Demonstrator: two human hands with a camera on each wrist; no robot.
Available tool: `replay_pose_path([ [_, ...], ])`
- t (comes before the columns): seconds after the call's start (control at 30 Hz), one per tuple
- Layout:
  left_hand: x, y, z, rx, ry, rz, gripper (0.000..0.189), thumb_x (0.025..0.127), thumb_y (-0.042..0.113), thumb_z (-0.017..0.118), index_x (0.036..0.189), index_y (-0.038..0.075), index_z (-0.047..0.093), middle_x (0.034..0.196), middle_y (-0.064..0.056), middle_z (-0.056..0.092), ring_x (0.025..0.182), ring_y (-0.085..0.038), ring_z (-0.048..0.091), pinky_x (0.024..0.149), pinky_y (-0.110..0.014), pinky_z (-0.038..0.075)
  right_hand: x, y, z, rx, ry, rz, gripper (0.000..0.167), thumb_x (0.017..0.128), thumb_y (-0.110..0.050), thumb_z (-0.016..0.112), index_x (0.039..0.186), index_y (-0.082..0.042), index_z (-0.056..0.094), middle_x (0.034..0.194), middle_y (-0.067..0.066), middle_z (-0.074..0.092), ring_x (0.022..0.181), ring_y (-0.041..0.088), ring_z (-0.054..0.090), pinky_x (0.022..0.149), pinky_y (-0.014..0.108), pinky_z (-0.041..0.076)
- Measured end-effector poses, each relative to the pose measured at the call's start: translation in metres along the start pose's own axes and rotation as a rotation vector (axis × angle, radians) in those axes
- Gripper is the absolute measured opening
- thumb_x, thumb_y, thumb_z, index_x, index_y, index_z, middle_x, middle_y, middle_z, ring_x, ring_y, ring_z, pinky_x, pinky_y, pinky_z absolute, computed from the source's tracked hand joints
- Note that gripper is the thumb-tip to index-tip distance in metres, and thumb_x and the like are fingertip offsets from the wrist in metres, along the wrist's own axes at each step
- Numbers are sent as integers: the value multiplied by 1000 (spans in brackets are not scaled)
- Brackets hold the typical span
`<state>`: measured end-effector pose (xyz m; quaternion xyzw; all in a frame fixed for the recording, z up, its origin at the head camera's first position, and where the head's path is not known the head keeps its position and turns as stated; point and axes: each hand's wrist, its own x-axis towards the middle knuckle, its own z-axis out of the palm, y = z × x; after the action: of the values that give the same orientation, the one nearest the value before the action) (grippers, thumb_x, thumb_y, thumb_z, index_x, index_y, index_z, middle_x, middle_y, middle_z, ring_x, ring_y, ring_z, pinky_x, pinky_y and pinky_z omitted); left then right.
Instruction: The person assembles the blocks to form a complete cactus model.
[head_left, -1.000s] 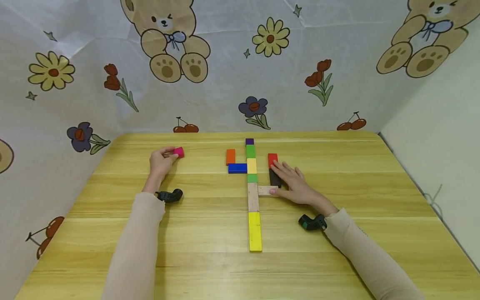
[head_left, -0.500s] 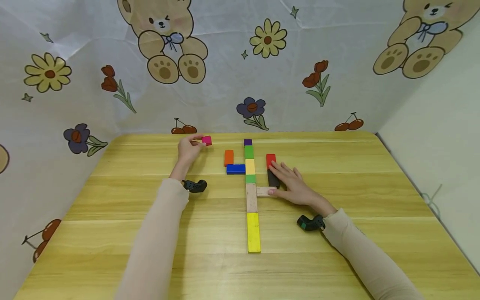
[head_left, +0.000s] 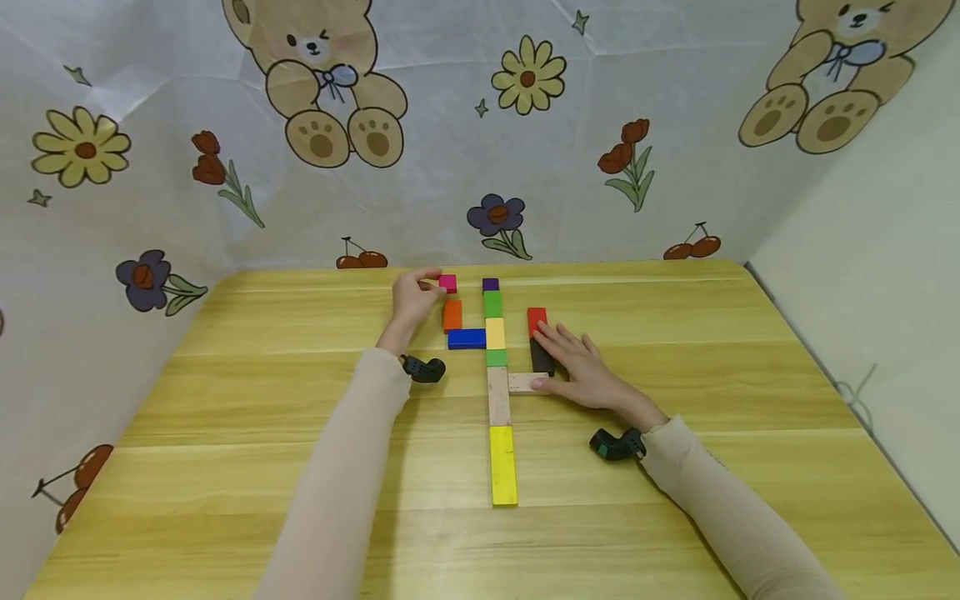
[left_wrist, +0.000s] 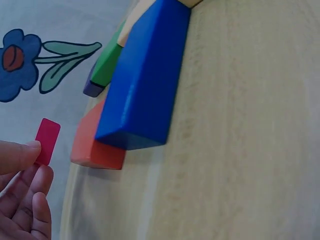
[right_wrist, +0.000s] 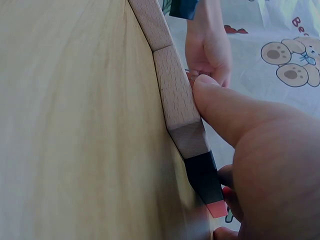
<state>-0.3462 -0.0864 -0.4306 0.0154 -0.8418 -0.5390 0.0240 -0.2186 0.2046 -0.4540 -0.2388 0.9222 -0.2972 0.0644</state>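
My left hand (head_left: 411, 302) pinches a small pink block (head_left: 448, 284) between thumb and fingers, close beyond the far end of an orange block (head_left: 453, 317). In the left wrist view the pink block (left_wrist: 48, 141) shows beside the thumb. The orange block meets a blue block (head_left: 467, 339), which joins a central column. My right hand (head_left: 588, 372) lies with fingers spread along a red block (head_left: 536, 317) and a black block (head_left: 541, 357). Its thumb rests on a pale wooden block (head_left: 522, 383) that sticks out from the column.
The column runs from a purple block (head_left: 491, 284) at the back, through green, cream and pale wood pieces, to a long yellow block (head_left: 503, 467) nearest me. A patterned cloth (head_left: 435, 208) hangs behind the wooden table (head_left: 262, 467). A white wall stands right.
My left hand has carried the pink block rightward, from the table's left side to just behind the orange block. The right hand stays in place on its blocks.
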Motion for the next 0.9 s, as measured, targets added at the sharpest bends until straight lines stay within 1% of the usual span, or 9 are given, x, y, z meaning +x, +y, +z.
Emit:
replay_pose_path([
  [0.17, 0, -5, 5, -28, -20, -51, 34, 89, 2, 68, 123, 6, 68, 121, -11, 66, 90, -23, 58, 65, -20, 45, 0, 1, 1, 2, 0, -4, 82, 93, -43, 64, 156, -12, 23, 165, 7, 14, 152, 38, 5, 117, 64, -6],
  [0.3, 0, -7, 9, -27, -28, -49, 33, 89, 2, 68, 121, 7, 69, 121, -11, 66, 95, -24, 59, 70, -21, 48, 0, 1, 1, 7, 4, -3, 82, 92, -43, 64, 156, -12, 24, 165, 7, 15, 152, 38, 6, 117, 64, -6],
  [0.43, 1, -7, 11, -13, -27, -45, 33, 89, 1, 68, 121, 7, 69, 121, -11, 66, 99, -26, 60, 78, -27, 53, 0, 0, 1, 8, 3, 0, 82, 92, -44, 64, 156, -12, 24, 165, 7, 15, 151, 38, 6, 117, 64, -6],
  [0.57, 0, -8, 10, -18, -37, -47, 34, 88, 0, 68, 122, 6, 69, 122, -12, 67, 102, -27, 61, 87, -33, 54, 0, 0, 0, 7, 1, 7, 82, 92, -43, 64, 156, -12, 23, 165, 7, 15, 152, 38, 5, 117, 63, -7],
  [0.7, 0, -10, 10, -26, -51, -51, 35, 88, 0, 67, 123, 6, 68, 122, -13, 66, 104, -28, 62, 89, -36, 54, 0, -1, 0, 8, 0, 12, 82, 92, -43, 64, 156, -11, 23, 165, 8, 15, 152, 38, 5, 117, 63, -7],
  [0.9, -1, -12, 11, -26, -62, -48, 35, 89, 0, 66, 123, 6, 68, 120, -13, 66, 104, -28, 62, 90, -35, 54, 0, -1, 0, 8, -2, 9, 82, 93, -43, 64, 156, -11, 23, 165, 8, 15, 152, 38, 5, 117, 64, -7],
])
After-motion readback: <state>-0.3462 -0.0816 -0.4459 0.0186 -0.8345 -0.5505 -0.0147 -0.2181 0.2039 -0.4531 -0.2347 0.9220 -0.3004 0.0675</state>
